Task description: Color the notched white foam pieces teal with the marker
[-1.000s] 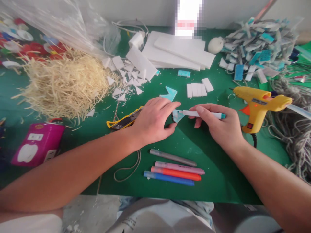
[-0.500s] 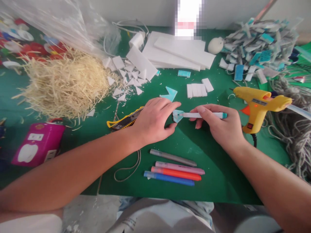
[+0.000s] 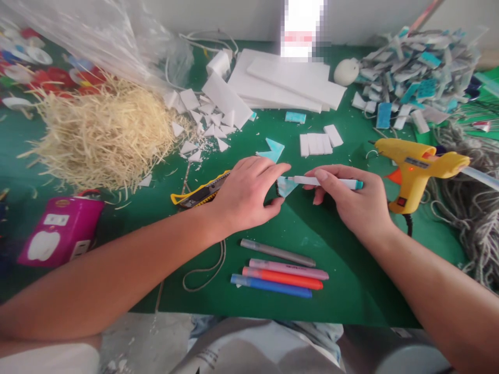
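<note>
My left hand (image 3: 246, 195) pinches a small light-blue foam triangle (image 3: 286, 186) between thumb and forefinger, low over the green mat (image 3: 343, 280). My right hand (image 3: 353, 200) grips a white marker with a teal end (image 3: 331, 182), lying nearly level, its tip touching the triangle's upper edge. Behind my left hand lies a yellow utility knife (image 3: 198, 195). Another light-blue triangle (image 3: 273, 149) rests on the mat just beyond the hands.
Several markers (image 3: 283, 270) lie near the mat's front edge. A yellow glue gun (image 3: 417, 169) stands at right beside grey yarn (image 3: 473, 208). White foam sheets (image 3: 284, 80), cut foam bits (image 3: 409, 72), a straw pile (image 3: 101, 135) and a pink box (image 3: 60, 231) surround the work area.
The marker tip has shifted slightly along the triangle's edge; both hands stay almost where they were.
</note>
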Demonstrator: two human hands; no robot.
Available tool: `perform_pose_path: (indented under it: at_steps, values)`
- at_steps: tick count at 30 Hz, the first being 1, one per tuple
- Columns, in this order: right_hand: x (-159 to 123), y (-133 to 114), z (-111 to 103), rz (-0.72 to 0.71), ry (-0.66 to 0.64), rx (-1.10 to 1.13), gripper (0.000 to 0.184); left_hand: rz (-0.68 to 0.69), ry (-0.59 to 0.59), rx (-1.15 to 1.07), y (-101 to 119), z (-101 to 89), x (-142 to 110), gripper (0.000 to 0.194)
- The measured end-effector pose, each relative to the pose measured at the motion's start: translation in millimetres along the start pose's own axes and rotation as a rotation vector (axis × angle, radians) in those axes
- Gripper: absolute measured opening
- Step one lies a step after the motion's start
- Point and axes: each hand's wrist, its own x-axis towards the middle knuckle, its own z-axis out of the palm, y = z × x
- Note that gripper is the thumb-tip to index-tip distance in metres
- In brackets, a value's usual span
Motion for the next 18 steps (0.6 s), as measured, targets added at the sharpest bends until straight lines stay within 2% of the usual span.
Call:
perform_pose_path:
  at_steps: [12, 16, 18]
  values:
    - [0.9, -0.1, -1.6, -0.020, -0.088, -0.025, 0.024, -0.017, -0.025, -0.008, -0.4, -0.3, 0.0, 0.043]
    - [0.5, 0.7, -0.7, -0.016, -0.019, 0.004, 0.016, -0.005, -0.013, -0.001, -0.8, 0.2, 0.0, 0.043]
    - [0.0, 0.9, -1.2, -0.023, -0.046, -0.001, 0.019, -0.003, -0.003, -0.001, -0.6, 0.4, 0.4, 0.043]
